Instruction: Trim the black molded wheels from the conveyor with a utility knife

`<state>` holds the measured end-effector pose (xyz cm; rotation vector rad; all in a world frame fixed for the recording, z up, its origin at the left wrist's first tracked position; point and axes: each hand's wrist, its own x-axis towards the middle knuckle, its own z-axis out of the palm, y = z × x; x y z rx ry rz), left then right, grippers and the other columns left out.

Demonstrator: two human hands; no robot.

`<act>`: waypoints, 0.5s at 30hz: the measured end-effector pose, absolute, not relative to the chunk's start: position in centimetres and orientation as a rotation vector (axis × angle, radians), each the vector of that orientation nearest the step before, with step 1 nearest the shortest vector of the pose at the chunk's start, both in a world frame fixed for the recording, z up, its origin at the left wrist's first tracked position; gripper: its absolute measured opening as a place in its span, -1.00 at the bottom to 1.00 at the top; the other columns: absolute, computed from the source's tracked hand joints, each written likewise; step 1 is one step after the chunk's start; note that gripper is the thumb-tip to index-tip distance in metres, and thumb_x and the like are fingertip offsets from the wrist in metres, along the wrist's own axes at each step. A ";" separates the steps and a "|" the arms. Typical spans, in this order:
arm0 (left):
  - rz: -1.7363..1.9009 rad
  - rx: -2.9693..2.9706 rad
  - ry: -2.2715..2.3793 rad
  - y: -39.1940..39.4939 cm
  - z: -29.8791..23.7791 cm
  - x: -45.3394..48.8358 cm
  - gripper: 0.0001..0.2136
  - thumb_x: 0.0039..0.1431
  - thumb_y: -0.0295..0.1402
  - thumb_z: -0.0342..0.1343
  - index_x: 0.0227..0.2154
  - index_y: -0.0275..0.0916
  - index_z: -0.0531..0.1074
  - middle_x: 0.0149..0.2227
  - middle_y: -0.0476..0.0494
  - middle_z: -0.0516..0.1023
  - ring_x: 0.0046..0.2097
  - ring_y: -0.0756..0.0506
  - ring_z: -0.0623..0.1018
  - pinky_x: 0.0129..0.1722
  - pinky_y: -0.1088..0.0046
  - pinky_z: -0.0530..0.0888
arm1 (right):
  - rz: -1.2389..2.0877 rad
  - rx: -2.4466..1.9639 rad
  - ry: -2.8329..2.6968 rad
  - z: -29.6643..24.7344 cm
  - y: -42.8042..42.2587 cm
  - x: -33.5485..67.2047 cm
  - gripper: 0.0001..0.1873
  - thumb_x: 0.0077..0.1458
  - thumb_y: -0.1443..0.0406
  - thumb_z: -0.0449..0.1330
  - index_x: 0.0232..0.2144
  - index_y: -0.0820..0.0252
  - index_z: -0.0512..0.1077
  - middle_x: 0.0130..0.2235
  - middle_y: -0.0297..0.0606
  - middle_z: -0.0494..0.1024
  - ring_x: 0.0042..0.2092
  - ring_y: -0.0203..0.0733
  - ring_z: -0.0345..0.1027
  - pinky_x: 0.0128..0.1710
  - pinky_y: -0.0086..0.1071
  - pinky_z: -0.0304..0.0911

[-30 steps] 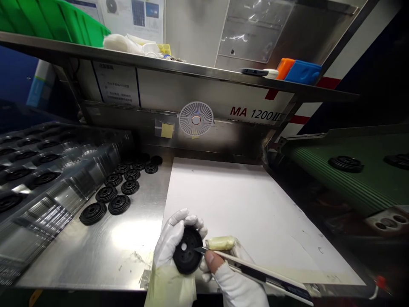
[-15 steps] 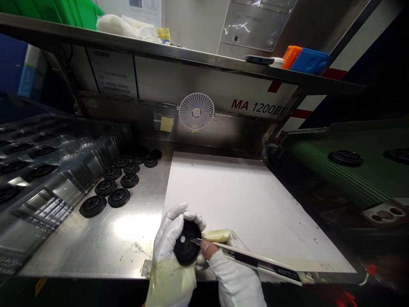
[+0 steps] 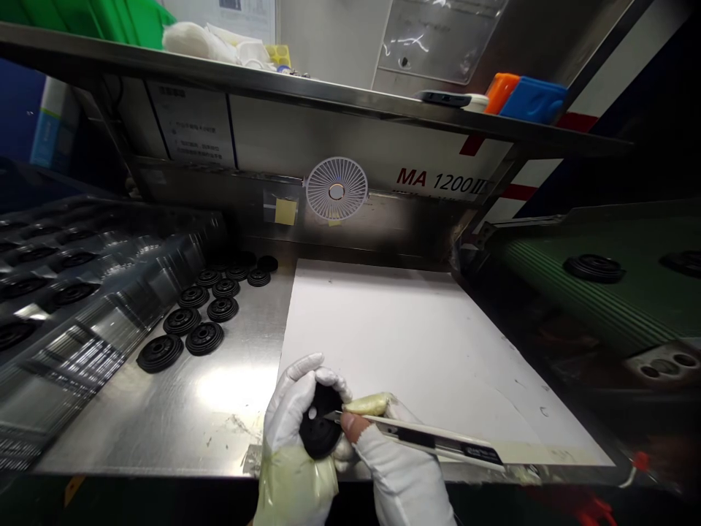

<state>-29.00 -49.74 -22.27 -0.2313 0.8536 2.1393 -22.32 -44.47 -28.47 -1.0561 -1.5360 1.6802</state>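
My left hand [image 3: 293, 420], in a white glove with yellowish tape at the wrist, is closed around a round black plastic part [image 3: 320, 431] with a hole near its middle. The part is tilted so its flat face shows. My right hand [image 3: 397, 453] grips a white and black utility knife [image 3: 438, 440]; its bare thumb presses near the blade end. The short blade lies over the face of the black part, close to the hole; whether it touches cannot be made out. Yellow tape wraps one right finger.
Several similar black parts [image 3: 204, 338] stand on the metal table left of a white sheet [image 3: 377, 329]. Clear plastic trays [image 3: 125, 307] with black parts are stacked at the left. A green conveyor [image 3: 646, 292] is at the right. A shelf [image 3: 328, 93] and a small fan [image 3: 336, 190] lie ahead.
Both hands have shifted very slightly, with the black part turned a little in my left hand. The knife's rear end has moved a bit left and up.
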 end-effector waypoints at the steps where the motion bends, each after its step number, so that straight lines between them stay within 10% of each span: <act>1: 2.134 -0.231 0.870 -49.8 -22.3 -29.0 -0.81 0.06 -0.30 0.06 -0.23 -0.15 0.36 -0.40 -0.03 0.39 -0.44 -0.04 0.42 -0.70 0.60 0.24 | 1.770 -1.082 -1.465 -28.0 -44.6 -22.4 -0.71 -0.14 0.08 0.27 -0.53 0.18 0.39 -0.67 -0.40 0.44 -0.69 -0.29 0.27 -0.68 -0.47 0.28; 15: 2.210 -0.274 0.825 -49.1 -22.4 -29.4 -0.78 -0.11 -0.43 0.19 -0.32 -0.21 0.39 -0.44 -0.05 0.41 -0.38 -0.05 0.46 -0.52 0.52 0.42 | 1.710 -1.010 -1.378 -26.7 -44.5 -22.5 -0.75 -0.23 0.18 0.35 -0.56 0.20 0.40 -0.57 -0.36 0.47 -0.52 -0.26 0.36 -0.49 -0.45 0.31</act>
